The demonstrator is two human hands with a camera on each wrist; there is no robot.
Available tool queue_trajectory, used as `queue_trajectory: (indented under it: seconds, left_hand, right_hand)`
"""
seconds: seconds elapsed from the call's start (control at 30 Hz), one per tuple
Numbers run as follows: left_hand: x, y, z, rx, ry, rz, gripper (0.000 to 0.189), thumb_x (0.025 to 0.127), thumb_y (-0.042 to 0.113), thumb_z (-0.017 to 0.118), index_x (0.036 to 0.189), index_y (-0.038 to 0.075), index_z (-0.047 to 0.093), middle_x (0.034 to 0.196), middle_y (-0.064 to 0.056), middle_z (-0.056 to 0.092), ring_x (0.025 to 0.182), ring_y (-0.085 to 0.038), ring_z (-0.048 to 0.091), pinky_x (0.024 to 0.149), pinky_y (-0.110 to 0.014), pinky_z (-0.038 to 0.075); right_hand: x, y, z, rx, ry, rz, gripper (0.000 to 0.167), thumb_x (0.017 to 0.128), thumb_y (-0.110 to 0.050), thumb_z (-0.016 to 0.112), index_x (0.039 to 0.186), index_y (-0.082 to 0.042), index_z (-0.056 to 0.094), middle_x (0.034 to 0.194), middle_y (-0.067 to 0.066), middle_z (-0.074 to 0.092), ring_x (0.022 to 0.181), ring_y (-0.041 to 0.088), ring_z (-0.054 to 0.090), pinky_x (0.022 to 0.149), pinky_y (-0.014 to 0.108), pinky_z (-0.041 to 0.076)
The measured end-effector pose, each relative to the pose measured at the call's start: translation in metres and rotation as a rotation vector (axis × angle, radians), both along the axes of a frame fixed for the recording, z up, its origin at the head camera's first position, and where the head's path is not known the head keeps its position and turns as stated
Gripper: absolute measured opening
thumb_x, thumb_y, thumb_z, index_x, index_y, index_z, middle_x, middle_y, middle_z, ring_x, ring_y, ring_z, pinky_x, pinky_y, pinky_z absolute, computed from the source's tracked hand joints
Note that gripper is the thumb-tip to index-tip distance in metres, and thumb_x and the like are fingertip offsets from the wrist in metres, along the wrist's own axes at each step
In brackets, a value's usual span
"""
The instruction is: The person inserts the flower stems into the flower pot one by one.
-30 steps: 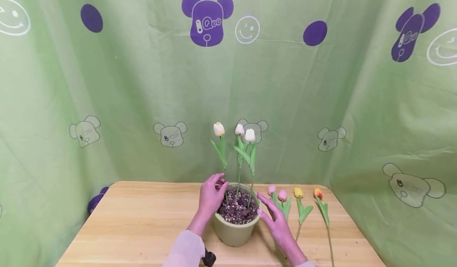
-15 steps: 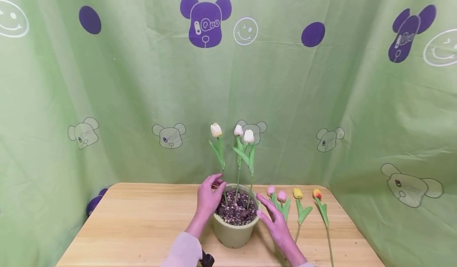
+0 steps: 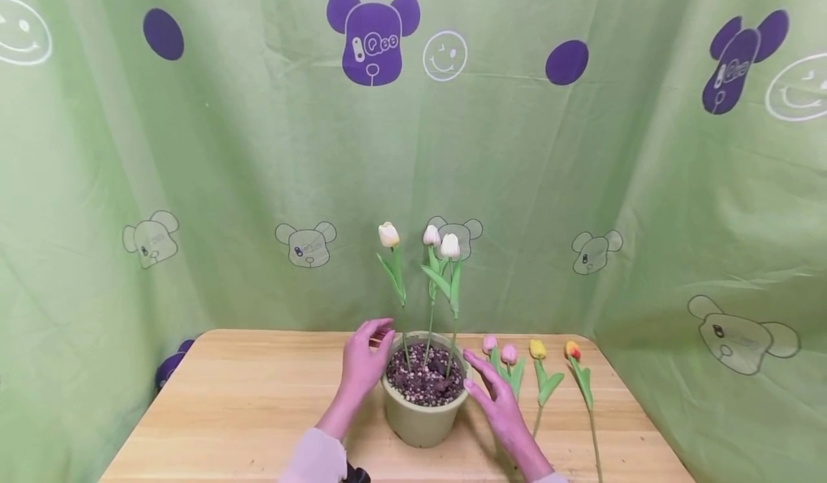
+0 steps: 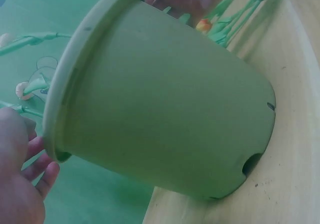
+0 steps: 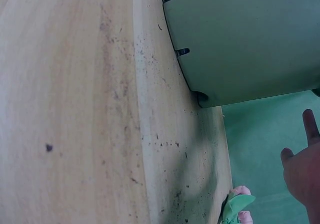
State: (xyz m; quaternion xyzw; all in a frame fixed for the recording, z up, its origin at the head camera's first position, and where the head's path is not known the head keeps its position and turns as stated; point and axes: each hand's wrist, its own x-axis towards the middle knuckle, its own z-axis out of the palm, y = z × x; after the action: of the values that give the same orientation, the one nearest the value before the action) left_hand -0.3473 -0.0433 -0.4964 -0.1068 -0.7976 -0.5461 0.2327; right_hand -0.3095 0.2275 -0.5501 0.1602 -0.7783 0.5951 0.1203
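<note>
A light green flowerpot (image 3: 423, 425) with dark soil (image 3: 420, 391) stands on the table between the two hands. Three artificial tulips rise from the soil: a cream tulip (image 3: 388, 235) at the left, a pale tulip (image 3: 431, 235) in the middle and a white tulip (image 3: 450, 247) at the right. The left hand (image 3: 365, 359) is beside the pot's left rim, fingers loosely bent and holding nothing; in the left wrist view, its fingertips (image 4: 48, 176) are right at the rim. At the right rim, the right hand (image 3: 505, 408) has thumb and fingers spread, with no stem between them.
Right of the pot lie two pink tulips (image 3: 509, 354), a yellow tulip (image 3: 538, 350) and a red-orange tulip (image 3: 573, 352) on the wooden table (image 3: 258, 397). Dark crumbs (image 5: 49, 147) dot the tabletop. Behind hangs a green patterned curtain (image 3: 504, 146).
The left hand has moved left, away from the cream tulip's stem, and its fingers have loosened. That tulip leans slightly further left. The right hand has stayed at the rim.
</note>
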Motion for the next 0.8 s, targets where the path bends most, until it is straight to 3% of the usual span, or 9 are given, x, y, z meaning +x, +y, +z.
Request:
queue_trajectory:
  seconds: [0.37, 0.63, 0.7, 0.8]
  left_hand:
    - [0.02, -0.021, -0.006, -0.009, -0.043, -0.033, 0.03, 0.099, 0.012, 0.068, 0.129, 0.007, 0.068, 0.109, -0.007, 0.072, 0.098, -0.021, 0.069, 0.083, -0.023, 0.062]
    - [0.032, -0.034, -0.017, -0.007, -0.122, -0.121, 0.037, 0.099, 0.02, 0.07, 0.134, 0.008, 0.065, 0.112, -0.009, 0.072, 0.1, -0.021, 0.068, 0.083, -0.021, 0.061]
    - [0.034, -0.036, -0.019, -0.004, -0.15, -0.161, 0.042, 0.098, 0.023, 0.07, 0.137, 0.008, 0.063, 0.114, -0.01, 0.072, 0.101, -0.021, 0.068, 0.084, -0.021, 0.06]
    - [0.037, -0.036, -0.022, 0.012, -0.174, -0.201, 0.048, 0.097, 0.025, 0.073, 0.14, 0.007, 0.06, 0.115, -0.01, 0.071, 0.101, -0.021, 0.068, 0.084, -0.02, 0.06]
  right_hand:
    - [0.002, 0.0, -0.002, 0.004, -0.031, -0.017, 0.051, 0.105, -0.017, 0.059, 0.155, -0.015, 0.047, 0.163, 0.008, 0.042, 0.144, -0.008, 0.033, 0.117, 0.008, 0.02]
    - [0.001, -0.002, 0.001, 0.004, -0.026, -0.011, 0.051, 0.105, -0.019, 0.06, 0.155, -0.015, 0.047, 0.163, 0.008, 0.042, 0.154, 0.031, 0.029, 0.116, 0.007, 0.019]
    - [0.001, -0.001, 0.001, 0.002, -0.017, -0.005, 0.052, 0.105, -0.018, 0.06, 0.155, -0.013, 0.047, 0.163, 0.009, 0.041, 0.154, 0.026, 0.03, 0.116, 0.007, 0.02]
    - [0.001, -0.001, 0.001, -0.002, -0.008, -0.003, 0.051, 0.104, -0.016, 0.06, 0.154, -0.012, 0.048, 0.163, 0.012, 0.041, 0.15, 0.004, 0.034, 0.116, 0.006, 0.02]
